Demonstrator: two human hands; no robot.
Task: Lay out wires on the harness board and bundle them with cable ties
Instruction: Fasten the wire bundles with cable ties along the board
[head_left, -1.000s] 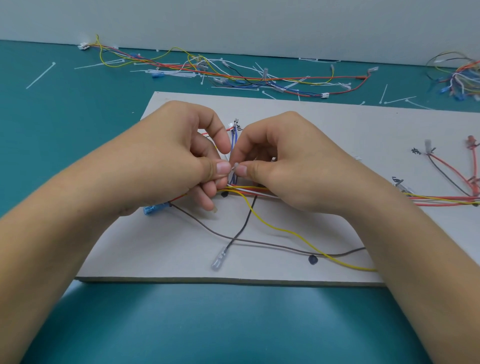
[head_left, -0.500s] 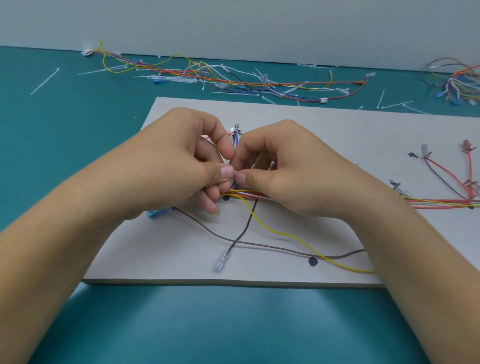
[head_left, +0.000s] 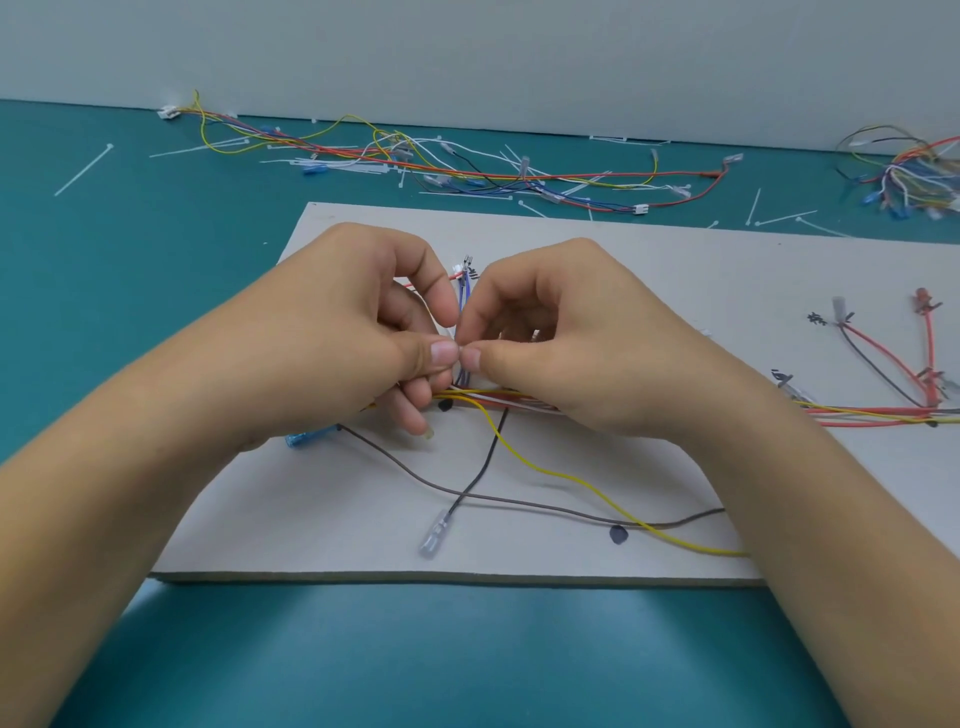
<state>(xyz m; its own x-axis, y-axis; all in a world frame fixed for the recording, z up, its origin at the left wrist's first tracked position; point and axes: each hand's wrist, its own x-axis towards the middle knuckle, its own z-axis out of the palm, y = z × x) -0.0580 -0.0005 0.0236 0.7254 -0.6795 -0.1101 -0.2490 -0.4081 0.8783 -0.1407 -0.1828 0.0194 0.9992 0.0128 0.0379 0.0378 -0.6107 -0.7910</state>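
Note:
A grey harness board (head_left: 649, 270) lies on the teal table. A bundle of red, yellow and white wires (head_left: 872, 413) runs along it from the right into my hands. My left hand (head_left: 363, 332) and my right hand (head_left: 561, 338) meet thumb to thumb over the bundle, each pinching a thin white cable tie (head_left: 459, 352) around a short branch of blue and purple wires (head_left: 464, 291). A yellow wire (head_left: 571, 478), a brown wire (head_left: 519, 503) and a black wire (head_left: 478, 478) with a clear terminal trail toward the board's front edge.
Loose coloured wires (head_left: 467, 166) and several white cable ties (head_left: 83, 169) lie scattered at the back by the wall. Another wire tangle (head_left: 909, 171) sits at the far right. A blue terminal (head_left: 306, 436) pokes out under my left wrist.
My thumbs have drawn closer together on the tie, and the view has shifted slightly. The wires on the board have stayed where they were.

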